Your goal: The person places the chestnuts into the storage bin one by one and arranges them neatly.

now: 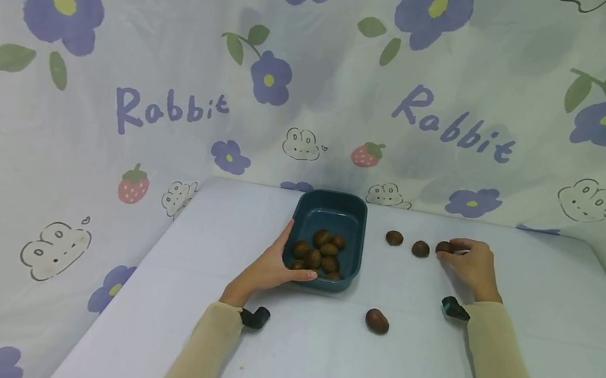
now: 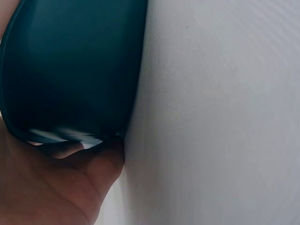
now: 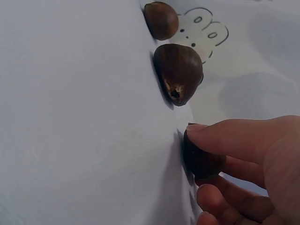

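Observation:
In the head view a dark teal rectangular container (image 1: 357, 239) holds several brown chestnuts (image 1: 313, 259). My left hand (image 1: 268, 269) grips its near left corner, thumb along the front and fingers along the left side. The left wrist view shows the hand (image 2: 51, 183) against the teal wall (image 2: 79, 70). To the right, my right hand (image 1: 472, 266) pinches a chestnut (image 1: 444, 248) between thumb and fingers, at the table surface. Seen from the right wrist, the thumb lies over that chestnut (image 3: 202, 159), and two more chestnuts (image 3: 179, 72) sit in a line beyond it.
Between the container and my right hand lie two chestnuts, one (image 1: 394, 237) left of the other (image 1: 421, 249). A larger chestnut (image 1: 377, 322) rests nearer the front on the white table (image 1: 308, 366). A patterned curtain (image 1: 309, 82) hangs behind the table's back edge.

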Action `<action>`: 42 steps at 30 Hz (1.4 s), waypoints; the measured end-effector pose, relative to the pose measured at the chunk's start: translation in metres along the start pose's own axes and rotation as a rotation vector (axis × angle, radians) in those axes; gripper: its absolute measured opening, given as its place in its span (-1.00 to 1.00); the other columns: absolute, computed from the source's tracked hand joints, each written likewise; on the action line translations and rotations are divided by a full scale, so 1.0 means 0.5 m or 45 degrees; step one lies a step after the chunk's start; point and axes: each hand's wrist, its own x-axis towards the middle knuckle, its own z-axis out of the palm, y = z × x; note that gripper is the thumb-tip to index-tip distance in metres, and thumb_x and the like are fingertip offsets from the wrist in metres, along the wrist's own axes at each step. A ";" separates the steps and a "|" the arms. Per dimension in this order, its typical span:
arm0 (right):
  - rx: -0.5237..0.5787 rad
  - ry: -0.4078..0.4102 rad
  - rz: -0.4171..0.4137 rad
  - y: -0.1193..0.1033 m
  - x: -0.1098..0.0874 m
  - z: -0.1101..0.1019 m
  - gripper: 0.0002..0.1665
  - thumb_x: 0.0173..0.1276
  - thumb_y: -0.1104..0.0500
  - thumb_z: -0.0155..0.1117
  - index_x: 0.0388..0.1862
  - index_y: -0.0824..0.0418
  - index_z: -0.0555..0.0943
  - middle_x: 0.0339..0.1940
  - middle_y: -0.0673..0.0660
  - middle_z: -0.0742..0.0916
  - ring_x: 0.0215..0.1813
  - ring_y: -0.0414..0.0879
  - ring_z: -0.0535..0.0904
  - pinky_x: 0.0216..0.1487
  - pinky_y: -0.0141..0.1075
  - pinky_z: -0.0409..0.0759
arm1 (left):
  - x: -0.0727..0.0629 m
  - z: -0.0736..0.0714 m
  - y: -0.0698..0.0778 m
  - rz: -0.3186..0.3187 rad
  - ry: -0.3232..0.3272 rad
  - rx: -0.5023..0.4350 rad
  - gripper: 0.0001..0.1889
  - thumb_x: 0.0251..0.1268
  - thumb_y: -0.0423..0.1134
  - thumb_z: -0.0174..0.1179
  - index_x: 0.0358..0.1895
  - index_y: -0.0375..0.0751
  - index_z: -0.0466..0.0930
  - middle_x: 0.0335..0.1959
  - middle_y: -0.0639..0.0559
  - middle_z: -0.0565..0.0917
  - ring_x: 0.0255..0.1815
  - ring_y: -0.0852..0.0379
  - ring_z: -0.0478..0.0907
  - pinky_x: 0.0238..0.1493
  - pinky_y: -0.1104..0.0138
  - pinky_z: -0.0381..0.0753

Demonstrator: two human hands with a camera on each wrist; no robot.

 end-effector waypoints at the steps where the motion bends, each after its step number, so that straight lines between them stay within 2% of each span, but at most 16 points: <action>1: 0.004 0.004 -0.005 -0.001 -0.001 -0.001 -0.35 0.34 0.07 0.48 0.24 0.49 0.60 0.18 0.52 0.70 0.17 0.39 0.63 0.18 0.20 0.59 | 0.000 0.000 0.000 0.000 -0.001 -0.001 0.45 -0.12 0.42 0.53 0.68 0.39 -0.45 0.76 0.10 -0.20 0.77 -0.14 -0.14 0.66 -0.27 -0.01; 5: 0.013 0.028 -0.016 -0.006 -0.003 -0.003 -0.36 0.35 0.02 0.48 0.22 0.46 0.62 0.18 0.48 0.71 0.16 0.36 0.64 0.12 0.12 0.61 | -0.001 0.002 -0.003 0.005 -0.002 0.006 0.45 -0.12 0.43 0.53 0.68 0.37 -0.45 0.76 0.09 -0.21 0.77 -0.15 -0.15 0.65 -0.28 0.00; 11: 0.034 0.026 -0.008 -0.031 -0.003 -0.010 -0.31 0.35 -0.14 0.47 0.24 0.34 0.65 0.21 0.39 0.73 0.13 0.21 0.61 -0.03 -0.20 0.53 | 0.001 0.000 -0.006 0.020 0.007 -0.001 0.45 -0.14 0.44 0.53 0.67 0.41 -0.44 0.76 0.10 -0.20 0.77 -0.14 -0.15 0.65 -0.28 0.00; 17: 0.081 0.004 -0.032 -0.071 -0.011 -0.017 -0.30 0.36 -0.20 0.45 0.26 0.27 0.66 0.23 0.34 0.73 0.11 0.11 0.56 -0.03 -0.24 0.49 | 0.005 0.001 -0.007 0.011 0.007 -0.002 0.46 -0.16 0.45 0.54 0.67 0.42 -0.44 0.76 0.09 -0.21 0.77 -0.15 -0.15 0.65 -0.28 0.01; 29: 0.142 0.020 -0.155 -0.153 -0.038 -0.015 -0.38 0.38 -0.12 0.45 0.27 0.22 0.67 0.20 0.26 0.75 -0.01 -0.02 0.53 -0.11 -0.32 0.48 | -0.002 -0.001 0.000 0.013 -0.008 -0.019 0.45 -0.12 0.40 0.55 0.68 0.38 -0.45 0.76 0.08 -0.22 0.77 -0.15 -0.17 0.66 -0.26 -0.02; 36: 0.175 0.032 -0.257 -0.182 -0.048 -0.003 -0.46 0.37 -0.02 0.49 0.23 0.22 0.70 0.16 0.27 0.78 -0.14 -0.12 0.57 -0.22 -0.45 0.53 | 0.000 0.000 -0.004 0.026 -0.017 -0.011 0.46 -0.08 0.38 0.54 0.70 0.26 -0.45 0.76 0.06 -0.22 0.77 -0.15 -0.16 0.66 -0.25 -0.02; 42: 0.214 0.001 -0.324 -0.205 -0.053 0.009 -0.49 0.35 0.02 0.51 0.20 0.21 0.72 0.13 0.26 0.79 -0.21 -0.13 0.58 -0.34 -0.47 0.55 | 0.002 0.001 -0.005 0.052 0.004 -0.002 0.42 -0.03 0.34 0.53 0.70 0.30 -0.45 0.76 0.09 -0.20 0.76 -0.15 -0.11 0.63 -0.30 0.05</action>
